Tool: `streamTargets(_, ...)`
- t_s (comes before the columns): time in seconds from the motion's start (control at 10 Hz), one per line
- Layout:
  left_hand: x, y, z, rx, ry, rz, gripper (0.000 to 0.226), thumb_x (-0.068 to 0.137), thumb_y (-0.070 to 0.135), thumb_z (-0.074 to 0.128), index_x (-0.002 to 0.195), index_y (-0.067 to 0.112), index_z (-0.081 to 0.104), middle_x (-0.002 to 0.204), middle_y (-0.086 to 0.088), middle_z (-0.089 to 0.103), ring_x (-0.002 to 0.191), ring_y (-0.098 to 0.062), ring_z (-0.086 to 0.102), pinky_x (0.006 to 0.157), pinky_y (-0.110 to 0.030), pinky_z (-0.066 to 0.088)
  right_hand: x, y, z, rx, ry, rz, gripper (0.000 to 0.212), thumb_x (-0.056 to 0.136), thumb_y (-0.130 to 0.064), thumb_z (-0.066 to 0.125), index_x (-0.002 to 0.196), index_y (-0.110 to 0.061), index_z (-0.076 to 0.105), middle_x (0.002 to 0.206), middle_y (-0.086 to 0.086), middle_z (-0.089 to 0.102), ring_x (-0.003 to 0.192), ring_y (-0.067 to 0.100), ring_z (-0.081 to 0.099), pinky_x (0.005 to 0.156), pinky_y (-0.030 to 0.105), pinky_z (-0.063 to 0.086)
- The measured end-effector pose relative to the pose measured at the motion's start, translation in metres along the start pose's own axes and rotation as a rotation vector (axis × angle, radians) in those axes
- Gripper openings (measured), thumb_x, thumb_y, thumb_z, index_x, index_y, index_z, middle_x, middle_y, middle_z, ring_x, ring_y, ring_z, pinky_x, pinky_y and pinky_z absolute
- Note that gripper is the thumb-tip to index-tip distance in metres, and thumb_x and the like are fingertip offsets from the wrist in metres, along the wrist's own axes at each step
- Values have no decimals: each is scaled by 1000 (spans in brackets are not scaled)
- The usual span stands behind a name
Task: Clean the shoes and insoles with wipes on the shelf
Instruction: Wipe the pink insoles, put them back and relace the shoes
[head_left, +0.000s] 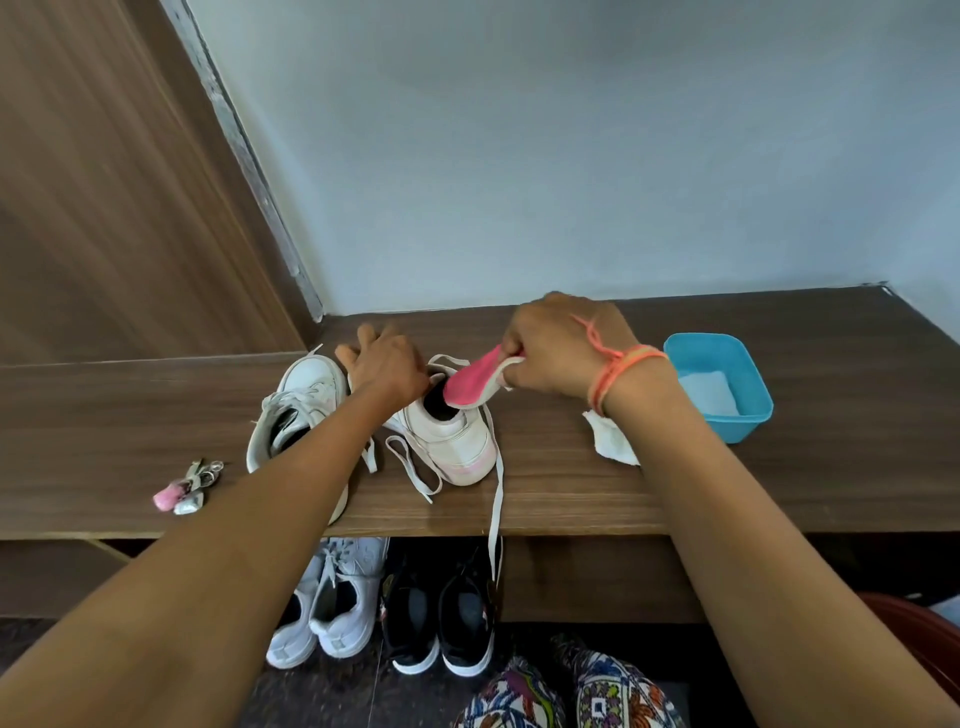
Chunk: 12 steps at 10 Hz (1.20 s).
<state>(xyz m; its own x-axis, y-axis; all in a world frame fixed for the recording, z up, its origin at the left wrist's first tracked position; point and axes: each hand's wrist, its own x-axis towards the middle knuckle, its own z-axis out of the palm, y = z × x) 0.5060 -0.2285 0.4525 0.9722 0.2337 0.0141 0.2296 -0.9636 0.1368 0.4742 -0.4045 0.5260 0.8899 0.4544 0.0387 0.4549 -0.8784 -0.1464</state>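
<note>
**Head view: insole at the shoe's mouth**

My right hand (550, 353) pinches one end of the pink insole (474, 383). Its other end sits at the opening of the white shoe (457, 441). My left hand (387, 364) lies spread over that shoe's front, steadying it. I judge this the insole step. Next, probably, comes lifting it clear and taking the crumpled wipe (613, 441) beside the blue tub (748, 415). Everything rests on a dark wooden shelf (571, 499), with the second shoe (301, 405) alongside, keys (188, 488) further left, and a pale wall (571, 156) behind.
</note>
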Motion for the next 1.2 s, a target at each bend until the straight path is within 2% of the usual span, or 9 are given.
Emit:
streamTargets(0.1, 1, 0, 3, -9, 10, 5, 18, 85, 30, 62, 88, 14, 69, 117, -5, 50, 119, -28, 31, 95, -40, 26, 7, -13, 1, 28, -94, -12, 24, 93, -19, 49, 111, -9, 62, 95, 7, 57, 85, 17, 46, 56, 16, 34)
streamTargets(0.2, 0, 0, 5, -24, 34, 4, 20, 85, 33, 63, 89, 15, 70, 116, -4, 51, 118, -28, 32, 94, -40, 27, 17, -21, 13, 128, -150, -10, 26, 92, -8, 49, 115, 2, 58, 116, 17, 61, 89, 22, 47, 56, 18, 29)
streamTargets(0.4, 1, -5, 9, -76, 62, 23, 17, 83, 29, 65, 86, 13, 71, 113, -5, 51, 117, -28, 33, 97, -41, 31, 8, -23, 15, 234, -187, 35, 28, 95, -7, 47, 120, 4, 53, 123, 20, 56, 116, 36, 52, 79, 29, 43)
streamTargets(0.5, 1, -5, 10, -93, 65, 47, 16, 82, 28, 64, 84, 13, 72, 112, -6, 52, 116, -28, 33, 98, -41, 33, 7, -19, 11, 206, -176, 54, 29, 95, -6, 46, 121, 5, 52, 125, 22, 55, 118, 37, 50, 74, 25, 42)
streamTargets(0.6, -4, 3, 9, -74, 62, 64, 22, 84, 32, 62, 90, 13, 72, 114, -4, 51, 117, -27, 32, 95, -41, 28, 15, -22, 28, 167, -136, 41, 28, 92, -7, 48, 117, 3, 52, 120, 21, 56, 114, 38, 52, 97, 40, 45)
streamTargets(0.7, -7, 6, 8, -66, 59, 65, 24, 86, 32, 60, 95, 12, 72, 116, -4, 50, 119, -27, 31, 94, -41, 25, 29, -21, 42, 235, -112, 64, 26, 89, -10, 50, 111, 1, 55, 113, 21, 58, 109, 39, 55, 96, 46, 46)
streamTargets(0.9, -9, 1, 11, -160, 80, 25, 20, 83, 28, 65, 90, 11, 72, 116, -3, 52, 120, -27, 32, 94, -40, 26, -6, -26, 46, -17, 95, 97, 26, 89, -30, 52, 105, -19, 68, 109, 8, 59, 107, 32, 52, 80, 36, 43)
streamTargets(1.0, -7, 0, 16, -190, 107, 17, 14, 82, 20, 63, 87, 9, 71, 115, -5, 53, 119, -28, 33, 93, -40, 26, -47, -40, 66, -139, 206, 204, 12, 72, -32, 71, 74, -21, 75, 92, 7, 62, 86, 31, 59, 57, 30, 41)
streamTargets(1.2, -10, 2, 14, -224, 115, -7, 16, 83, 21, 64, 89, 8, 70, 115, -5, 53, 121, -26, 32, 93, -38, 26, -31, -21, 69, 169, 239, 232, 33, 95, -41, 41, 111, -29, 67, 121, 1, 54, 116, 28, 47, 77, 29, 45)
